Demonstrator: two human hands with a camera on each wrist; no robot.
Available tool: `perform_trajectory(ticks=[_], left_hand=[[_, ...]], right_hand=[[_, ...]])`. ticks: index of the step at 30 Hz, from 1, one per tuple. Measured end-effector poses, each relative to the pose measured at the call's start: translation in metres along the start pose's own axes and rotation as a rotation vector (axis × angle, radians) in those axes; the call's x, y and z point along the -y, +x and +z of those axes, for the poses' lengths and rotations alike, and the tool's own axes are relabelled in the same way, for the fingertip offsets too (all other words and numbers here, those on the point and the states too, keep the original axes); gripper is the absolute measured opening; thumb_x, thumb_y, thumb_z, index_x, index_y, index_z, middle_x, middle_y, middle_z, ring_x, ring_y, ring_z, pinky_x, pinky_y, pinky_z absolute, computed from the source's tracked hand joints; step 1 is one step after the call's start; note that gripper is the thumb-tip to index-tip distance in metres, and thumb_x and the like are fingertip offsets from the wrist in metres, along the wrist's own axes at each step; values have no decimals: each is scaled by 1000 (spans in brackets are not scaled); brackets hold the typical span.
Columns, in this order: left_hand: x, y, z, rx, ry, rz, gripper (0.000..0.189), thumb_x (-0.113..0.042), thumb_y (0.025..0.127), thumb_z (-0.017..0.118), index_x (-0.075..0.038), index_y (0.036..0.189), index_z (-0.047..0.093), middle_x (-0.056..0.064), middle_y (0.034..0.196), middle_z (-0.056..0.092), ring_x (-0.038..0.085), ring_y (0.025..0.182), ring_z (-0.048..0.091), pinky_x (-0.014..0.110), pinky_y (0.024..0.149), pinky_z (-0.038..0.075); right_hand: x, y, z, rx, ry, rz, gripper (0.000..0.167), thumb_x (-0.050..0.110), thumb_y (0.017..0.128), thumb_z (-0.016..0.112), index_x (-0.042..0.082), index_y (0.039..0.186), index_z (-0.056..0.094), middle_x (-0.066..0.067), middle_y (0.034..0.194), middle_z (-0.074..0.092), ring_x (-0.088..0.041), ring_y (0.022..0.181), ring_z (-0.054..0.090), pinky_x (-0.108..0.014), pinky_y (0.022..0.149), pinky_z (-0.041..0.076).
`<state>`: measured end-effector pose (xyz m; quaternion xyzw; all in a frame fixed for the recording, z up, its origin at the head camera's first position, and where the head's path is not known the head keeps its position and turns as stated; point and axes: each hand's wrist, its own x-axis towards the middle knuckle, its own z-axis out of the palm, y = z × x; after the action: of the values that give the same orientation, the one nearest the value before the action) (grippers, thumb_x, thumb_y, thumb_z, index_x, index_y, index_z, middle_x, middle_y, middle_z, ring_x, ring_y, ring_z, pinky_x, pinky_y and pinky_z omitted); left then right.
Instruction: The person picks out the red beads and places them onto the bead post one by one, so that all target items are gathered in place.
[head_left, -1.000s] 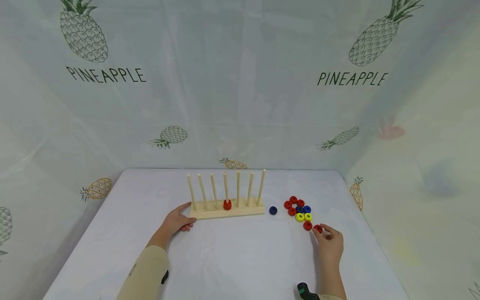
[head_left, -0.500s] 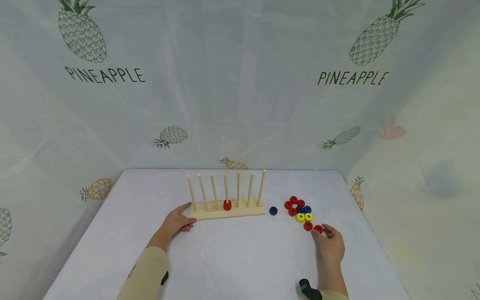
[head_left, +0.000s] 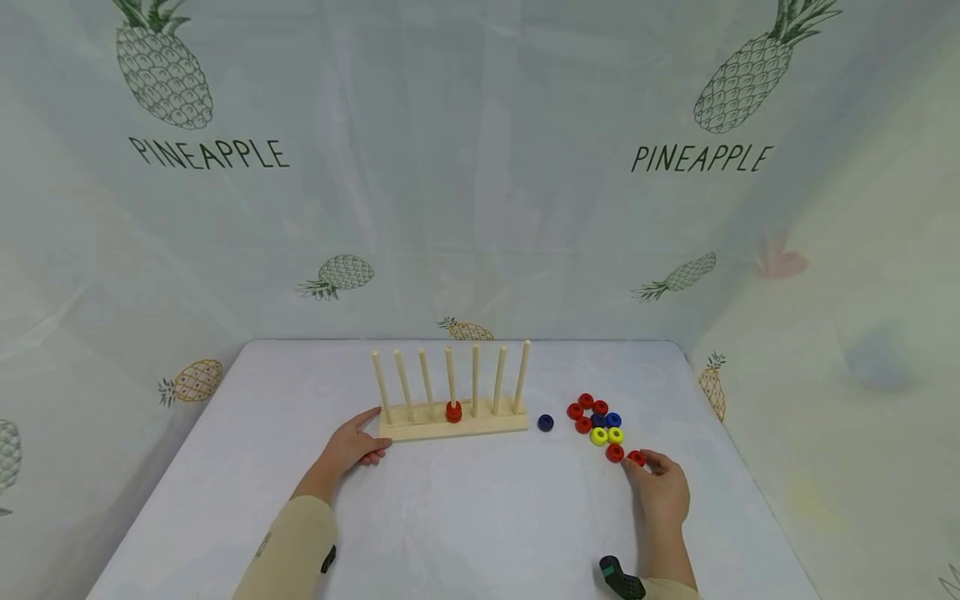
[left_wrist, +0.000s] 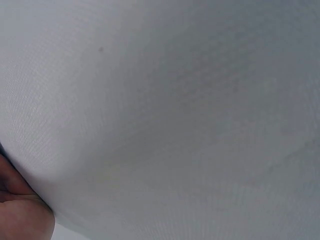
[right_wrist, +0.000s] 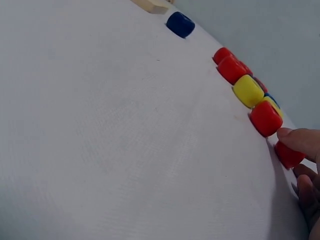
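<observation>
A wooden peg rack with several upright pegs stands at the back of the table, one red bead on its middle peg. My left hand holds the rack's left end, forefinger at the back corner and thumb at the front. My right hand pinches a red bead between thumb and fingers, low at the tabletop. Another red bead sits just beside it. In the left wrist view only a bit of the left hand shows at the lower left corner.
Beyond the right hand lies a cluster of red, yellow and blue beads. A single dark blue bead sits between that cluster and the rack. A white cloth covers the table, and a pineapple-print curtain hangs behind it.
Both hands keep nearly the same places. The right hand has shifted very slightly to the right with the red bead at its fingertips. The head view has tilted a little.
</observation>
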<state>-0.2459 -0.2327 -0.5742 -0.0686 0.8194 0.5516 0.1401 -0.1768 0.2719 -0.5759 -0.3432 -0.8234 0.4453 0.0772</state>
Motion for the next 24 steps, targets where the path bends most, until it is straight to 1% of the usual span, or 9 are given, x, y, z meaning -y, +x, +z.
perform_trajectory(ticks=[5,10,16,19,24], left_hand=[[1,0,0,-5,-12,7,79,-8,84,77,-6,151,34,6,63,66,9,48,57,22,48,47],[-1,-1,0,-4,-27,10,80,-9,84,77,-6,151,34,6,63,66,10,48,57,22,48,47],[-1,-2,0,-7,-31,12,80,-8,84,77,-5,151,34,7,64,66,10,49,58,22,48,47],[-1,-2,0,-12,-29,14,79,-8,84,77,-5,151,34,7,64,67,10,49,58,22,48,47],[1,-2,1,-17,-29,23,79,-7,84,77,-4,150,35,7,64,66,11,49,58,22,47,47]], right_hand=[[3,-1,-2,23,33,14,43,24,88,73,3,125,61,-26,132,49,-46,123,39,-61,103,33],[9,-1,-8,90,55,1,43,23,91,70,1,126,59,-25,131,48,-45,122,37,-61,103,34],[22,-6,-19,151,71,-26,44,23,91,70,1,127,58,-24,127,51,-42,117,40,-56,100,39],[30,-10,-24,197,61,-43,48,26,90,71,2,129,57,-24,129,51,-41,118,40,-55,98,41],[45,-20,-30,265,-8,-92,51,28,88,73,3,129,58,-24,129,52,-42,117,42,-56,93,44]])
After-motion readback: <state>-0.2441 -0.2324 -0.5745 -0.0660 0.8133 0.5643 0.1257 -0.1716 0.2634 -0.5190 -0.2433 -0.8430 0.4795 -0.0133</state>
